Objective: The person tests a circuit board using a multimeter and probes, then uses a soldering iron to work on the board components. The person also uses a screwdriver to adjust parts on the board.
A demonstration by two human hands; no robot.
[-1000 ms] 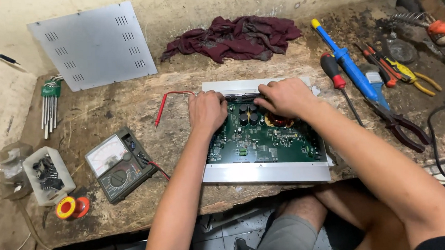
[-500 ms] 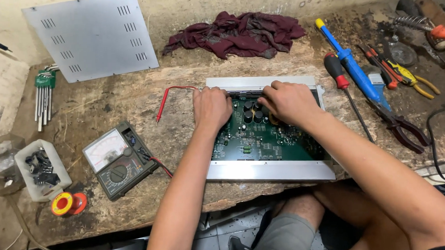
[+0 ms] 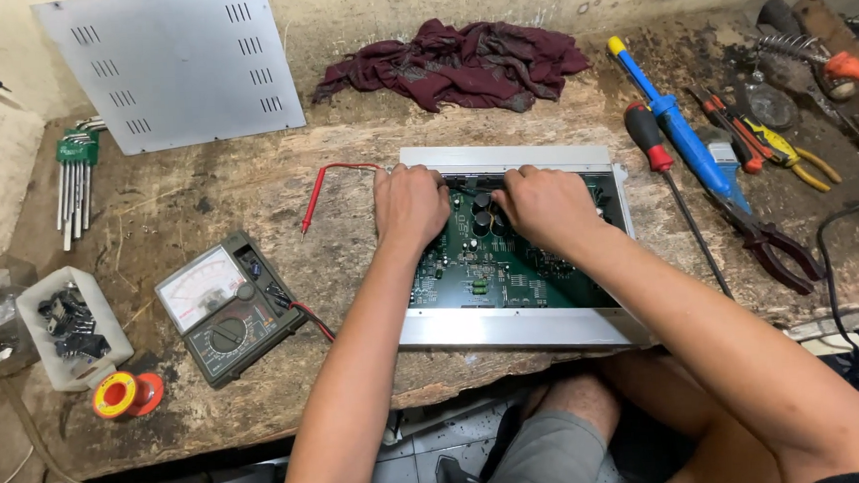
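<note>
A green circuit board (image 3: 508,272) with black capacitors (image 3: 484,218) lies in an open silver metal chassis (image 3: 511,330) at the middle of the worn wooden bench. Both my hands rest on the board's far edge, fingers curled down over it. My left hand (image 3: 409,206) grips the far left part, close to a red test lead (image 3: 314,200). My right hand (image 3: 544,206) grips the far middle part, just right of the capacitors. The fingertips are hidden behind the knuckles.
An analog multimeter (image 3: 228,308) lies left of the chassis, with a box of small parts (image 3: 72,336), a solder roll (image 3: 122,393) and hex keys (image 3: 74,180). A grey vented cover (image 3: 176,64) and a maroon rag (image 3: 455,62) sit behind. Screwdrivers (image 3: 671,125) and pliers (image 3: 773,251) lie to the right.
The view has shifted slightly, with the bench sitting higher in frame. Both hands stay at the board's far edge; the right hand has edged a little toward the left one.
</note>
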